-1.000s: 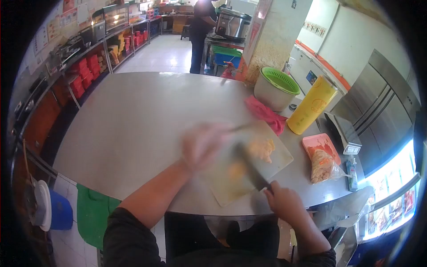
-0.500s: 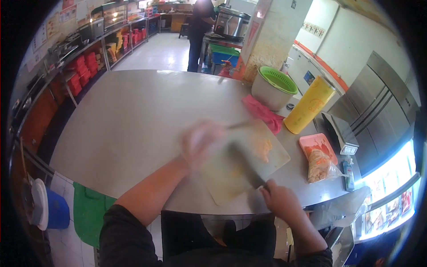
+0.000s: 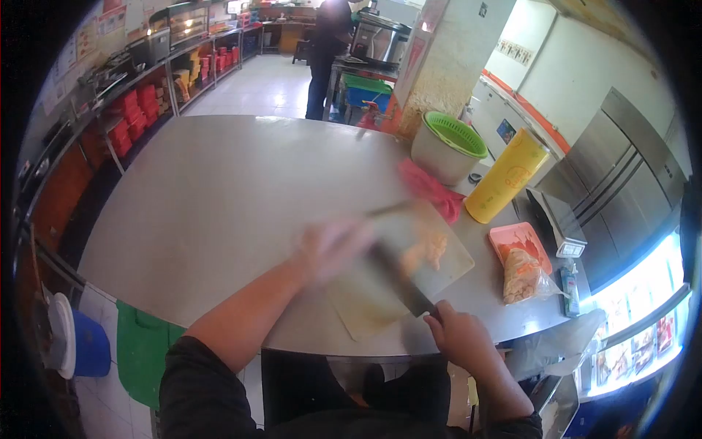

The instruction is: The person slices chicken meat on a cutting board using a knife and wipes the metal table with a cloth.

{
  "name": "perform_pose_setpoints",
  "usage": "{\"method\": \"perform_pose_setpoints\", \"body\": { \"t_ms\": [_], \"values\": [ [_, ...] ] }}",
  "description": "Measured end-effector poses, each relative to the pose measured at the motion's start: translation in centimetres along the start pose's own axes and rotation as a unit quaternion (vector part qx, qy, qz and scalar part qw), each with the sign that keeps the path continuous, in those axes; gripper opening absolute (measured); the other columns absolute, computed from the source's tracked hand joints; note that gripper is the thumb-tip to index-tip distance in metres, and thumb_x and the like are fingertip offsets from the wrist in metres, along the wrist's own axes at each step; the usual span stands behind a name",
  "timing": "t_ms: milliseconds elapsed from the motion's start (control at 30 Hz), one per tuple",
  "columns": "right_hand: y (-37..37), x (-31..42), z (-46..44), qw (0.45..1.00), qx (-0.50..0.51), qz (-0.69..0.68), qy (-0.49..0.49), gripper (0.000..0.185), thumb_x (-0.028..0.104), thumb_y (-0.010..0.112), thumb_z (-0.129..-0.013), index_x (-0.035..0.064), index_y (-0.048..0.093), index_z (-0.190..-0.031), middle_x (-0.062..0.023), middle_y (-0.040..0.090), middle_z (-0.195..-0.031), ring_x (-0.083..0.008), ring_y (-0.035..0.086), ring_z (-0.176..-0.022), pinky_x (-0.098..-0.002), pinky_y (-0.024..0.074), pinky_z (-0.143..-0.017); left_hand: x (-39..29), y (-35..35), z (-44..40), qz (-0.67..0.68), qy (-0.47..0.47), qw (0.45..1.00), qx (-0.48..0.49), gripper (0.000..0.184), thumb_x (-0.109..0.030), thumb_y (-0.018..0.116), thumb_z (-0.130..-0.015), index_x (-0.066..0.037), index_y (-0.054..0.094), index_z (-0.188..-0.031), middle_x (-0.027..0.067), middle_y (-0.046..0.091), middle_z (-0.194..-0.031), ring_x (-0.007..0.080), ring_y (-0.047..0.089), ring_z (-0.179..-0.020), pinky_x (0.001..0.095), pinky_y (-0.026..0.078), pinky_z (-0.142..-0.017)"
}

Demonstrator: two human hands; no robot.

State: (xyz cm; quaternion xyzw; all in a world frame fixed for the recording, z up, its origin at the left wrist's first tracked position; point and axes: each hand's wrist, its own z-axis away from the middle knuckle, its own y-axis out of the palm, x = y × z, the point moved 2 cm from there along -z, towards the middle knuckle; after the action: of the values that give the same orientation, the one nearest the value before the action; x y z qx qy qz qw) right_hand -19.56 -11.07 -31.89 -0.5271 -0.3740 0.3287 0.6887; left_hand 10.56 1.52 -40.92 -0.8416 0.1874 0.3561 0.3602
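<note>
Food (image 3: 437, 249) lies ahead of the right hand (image 3: 462, 335) gripping a knife (image 3: 404, 283); left hand (image 3: 336, 247) blurred, grip unclear.

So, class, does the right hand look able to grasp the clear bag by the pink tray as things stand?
Probably not at once: the right hand is gripping the knife and would likely have to put it down first. The way looks free, with bare tabletop between the hand and the clear bag.

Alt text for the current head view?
A right hand holds a knife over a cutting board with orange food pieces; the blurred left hand is near the knife's tip. A yellow cylinder and pink tray sit to the right.
</note>
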Motion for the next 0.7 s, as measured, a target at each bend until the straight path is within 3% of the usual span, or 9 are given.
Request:
{"method": "perform_pose_setpoints", "body": {
  "t_ms": [233, 333, 400, 467, 500, 533, 600, 633, 700],
  "values": [
    [-0.8, -6.4, -3.4, 0.989, -0.118, 0.046, 0.071, 0.033, 0.036, 0.054, -0.106, 0.0039, 0.057, -0.109, -0.0279, 0.071, -0.086, -0.0508, 0.069, -0.084, -0.0616, 0.0526, -0.076, 2.1, 0.5, 0.2, -0.081, -0.025, 0.996, 0.016, 0.013, -0.019, 0.065, -0.101, -0.008, 0.065, -0.108, 0.0086, 0.069, -0.090, 0.0240, 0.068, -0.083, 0.0389, 0.055, -0.077],
    [-2.0, -6.5, -3.7, 0.987, -0.131, 0.038, 0.080, 0.034, 0.035, 0.054, -0.106, 0.0022, 0.058, -0.108, -0.0288, 0.070, -0.086, -0.0515, 0.068, -0.085, -0.0619, 0.0521, -0.076, 2.5, 0.6, -0.1, -0.016, 0.006, 1.000, 0.016, 0.017, -0.024, 0.066, -0.101, -0.009, 0.065, -0.110, 0.0084, 0.069, -0.089, 0.0240, 0.068, -0.082, 0.0396, 0.055, -0.077],
    [-2.2, -7.9, -4.4, 0.985, -0.141, 0.024, 0.094, 0.034, 0.036, 0.054, -0.106, 0.0019, 0.058, -0.109, -0.0297, 0.070, -0.088, -0.0521, 0.068, -0.086, -0.0625, 0.0518, -0.077, 1.3, 0.0, -0.1, -0.070, -0.006, 0.997, 0.045, 0.024, -0.029, 0.070, -0.098, -0.010, 0.066, -0.112, 0.0074, 0.069, -0.090, 0.0238, 0.068, -0.083, 0.0406, 0.055, -0.077],
    [-2.0, -11.0, -6.7, 0.973, -0.211, -0.091, 0.033, 0.036, 0.037, 0.056, -0.106, 0.0012, 0.058, -0.107, -0.0234, 0.069, -0.082, -0.0431, 0.070, -0.075, -0.0546, 0.0546, -0.071, 2.3, 0.2, 0.0, -0.102, -0.033, 0.989, 0.099, 0.030, -0.033, 0.072, -0.096, -0.010, 0.067, -0.115, 0.0070, 0.070, -0.091, 0.0238, 0.068, -0.084, 0.0404, 0.056, -0.078],
    [-2.7, -11.3, -7.6, 0.958, -0.173, -0.219, 0.068, 0.035, 0.038, 0.056, -0.106, 0.0025, 0.057, -0.106, -0.0171, 0.065, -0.078, -0.0343, 0.067, -0.067, -0.0486, 0.0540, -0.064, 3.0, 0.6, 0.2, -0.135, -0.063, 0.978, 0.144, 0.037, -0.036, 0.075, -0.094, -0.011, 0.067, -0.118, 0.0066, 0.071, -0.093, 0.0238, 0.068, -0.084, 0.0402, 0.056, -0.078],
    [-3.6, -11.3, -8.9, 0.924, -0.135, -0.345, 0.097, 0.035, 0.038, 0.057, -0.106, 0.0038, 0.056, -0.105, -0.0108, 0.062, -0.074, -0.0256, 0.063, -0.059, -0.0426, 0.0534, -0.057, 3.8, 1.1, 0.4, -0.139, -0.053, 0.977, 0.150, 0.037, -0.036, 0.075, -0.094, -0.011, 0.067, -0.118, 0.0066, 0.071, -0.093, 0.0238, 0.068, -0.084, 0.0402, 0.056, -0.078],
    [-4.2, -12.5, -12.0, 0.831, -0.104, -0.543, 0.056, 0.030, 0.037, 0.057, -0.108, 0.0080, 0.054, -0.105, -0.0008, 0.050, -0.069, -0.0133, 0.050, -0.049, -0.0322, 0.0449, -0.045, 4.4, 1.8, 0.7, -0.204, -0.024, 0.965, 0.165, 0.046, -0.042, 0.078, -0.091, -0.011, 0.067, -0.123, 0.0079, 0.071, -0.102, 0.0254, 0.068, -0.094, 0.0412, 0.056, -0.085],
    [-4.5, -13.1, -13.7, 0.822, -0.116, -0.555, 0.052, 0.030, 0.037, 0.057, -0.108, 0.0080, 0.054, -0.105, -0.0008, 0.050, -0.069, -0.0133, 0.050, -0.049, -0.0322, 0.0449, -0.045, 3.8, 2.0, 0.7, -0.231, -0.010, 0.958, 0.171, 0.049, -0.044, 0.079, -0.090, -0.011, 0.067, -0.125, 0.0084, 0.071, -0.105, 0.0259, 0.069, -0.097, 0.0416, 0.056, -0.088],
    [-4.6, -13.8, -16.6, 0.721, -0.109, -0.684, -0.003, 0.026, 0.036, 0.055, -0.109, 0.0098, 0.052, -0.106, -0.0003, 0.047, -0.067, -0.0133, 0.047, -0.044, -0.0313, 0.0401, -0.039, -0.4, 1.4, 0.4, -0.264, 0.062, 0.940, 0.205, 0.059, -0.050, 0.078, -0.089, -0.012, 0.066, -0.132, 0.0122, 0.068, -0.120, 0.0291, 0.064, -0.116, 0.0439, 0.051, -0.101]
  ]
}}
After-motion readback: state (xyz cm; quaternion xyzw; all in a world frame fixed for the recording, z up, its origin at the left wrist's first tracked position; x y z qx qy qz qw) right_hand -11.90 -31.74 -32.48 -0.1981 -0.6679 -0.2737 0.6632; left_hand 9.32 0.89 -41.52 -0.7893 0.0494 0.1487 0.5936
